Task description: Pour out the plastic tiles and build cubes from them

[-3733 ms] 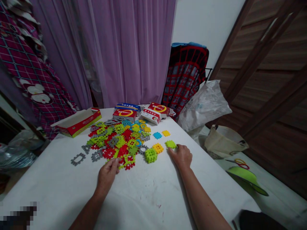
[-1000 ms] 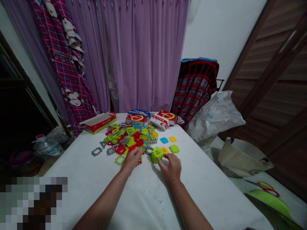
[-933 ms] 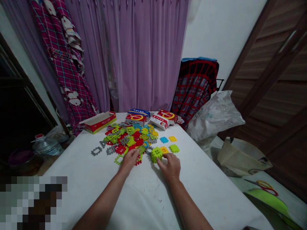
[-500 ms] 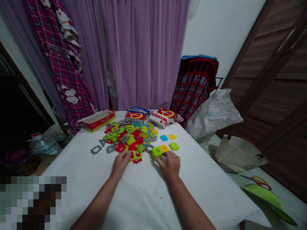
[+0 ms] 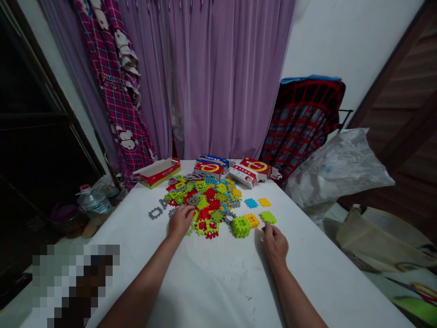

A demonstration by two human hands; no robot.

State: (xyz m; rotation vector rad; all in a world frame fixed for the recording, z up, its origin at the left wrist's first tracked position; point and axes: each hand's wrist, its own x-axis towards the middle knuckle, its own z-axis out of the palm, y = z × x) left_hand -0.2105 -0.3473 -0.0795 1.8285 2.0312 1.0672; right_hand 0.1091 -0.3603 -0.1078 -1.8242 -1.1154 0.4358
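My left hand (image 5: 181,222) is at the near left side of a heap of plastic interlocking pieces (image 5: 210,193), its fingers pinched at the heap; what they hold, if anything, is hidden. My right hand (image 5: 276,242) is bunched at the near edge of a flat lime-green piece (image 5: 268,217), with no piece showing between its fingers. Between the hands stands a lime-green block (image 5: 241,227) put together from such pieces. An orange-yellow piece (image 5: 252,220) lies against its right side. Farther back are a flat blue piece (image 5: 251,203) and a flat yellow piece (image 5: 264,202).
An open red-and-green box (image 5: 160,173) stands at the table's back left. Red boxes (image 5: 209,171) and a blue box (image 5: 213,160) lie at the back. Left of the table is a plastic bottle (image 5: 95,200); a clear plastic bag (image 5: 334,166) and a cloth bag (image 5: 378,237) are at the right.
My right hand has let go of the lime-green block and moved right to the flat green piece. My left hand has shifted slightly farther onto the heap. The view has turned left.
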